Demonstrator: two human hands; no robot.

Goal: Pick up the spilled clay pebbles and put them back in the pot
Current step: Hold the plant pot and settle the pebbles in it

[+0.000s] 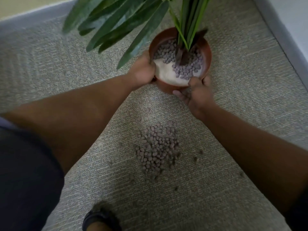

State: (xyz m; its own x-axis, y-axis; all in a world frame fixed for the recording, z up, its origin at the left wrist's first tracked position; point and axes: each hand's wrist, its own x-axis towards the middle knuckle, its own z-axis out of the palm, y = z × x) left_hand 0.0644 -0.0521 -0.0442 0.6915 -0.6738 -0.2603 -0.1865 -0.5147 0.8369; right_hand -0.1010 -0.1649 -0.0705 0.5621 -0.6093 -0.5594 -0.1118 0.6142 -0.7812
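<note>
My knee in dark cloth (25,164) fills the lower left, and my shoe (100,217) shows at the bottom edge on the grey-green carpet (50,72). My left hand (141,70) holds the brown pot (206,52) on its left side, fingers curled around the rim with the tips reaching just inside. The pot stands on the carpet, and long green leaves (116,22) spread up and to the left from the stems at its centre. Inside it, white filling (166,72) lies bare on the near-left part, while a layer of pebbles (186,69) covers the rest around the stems. Below the pot, between my forearms, the spilled pebbles (156,150) lie in a loose heap on the carpet, with a few strays scattered to its right. My right hand (198,92) rests at the pot's near-right rim, thumb stretched out to the left against the outer wall and fingers bent over the edge; it is blurred, so I cannot tell whether it grips the rim or holds any pebbles. A pale wall base (283,30) runs along the far right.
</note>
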